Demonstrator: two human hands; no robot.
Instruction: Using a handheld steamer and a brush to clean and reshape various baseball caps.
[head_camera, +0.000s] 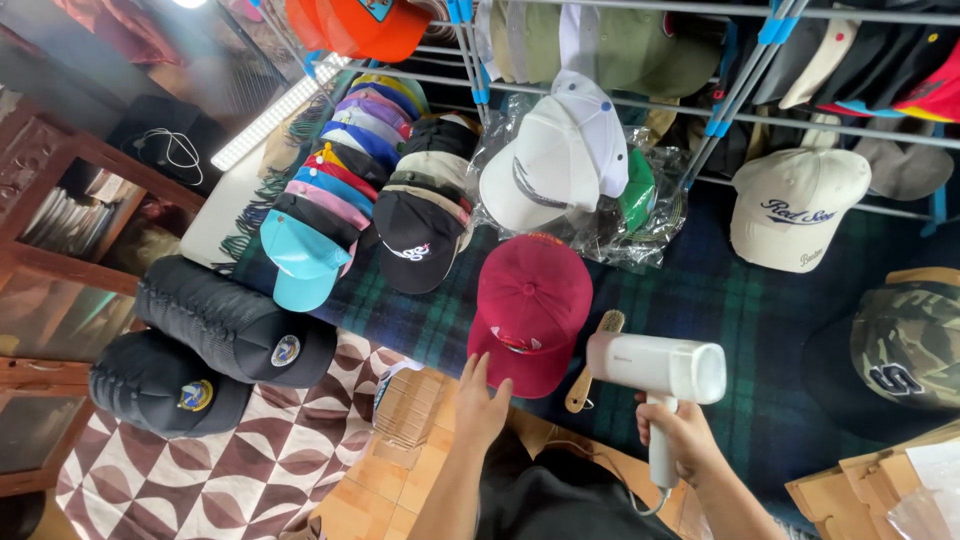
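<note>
the maroon cap (530, 305), judged light, soft-crowned and best taken by its stiffer brim, lies on the plaid cloth (720, 310) just beyond the open, spread left hand (482, 402), while the right hand (678, 432) is clamped on the white steamer (662, 375)

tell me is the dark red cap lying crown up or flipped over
Crown up: the dark red cap shows its top button and outer panels, brim toward the left hand.
</note>
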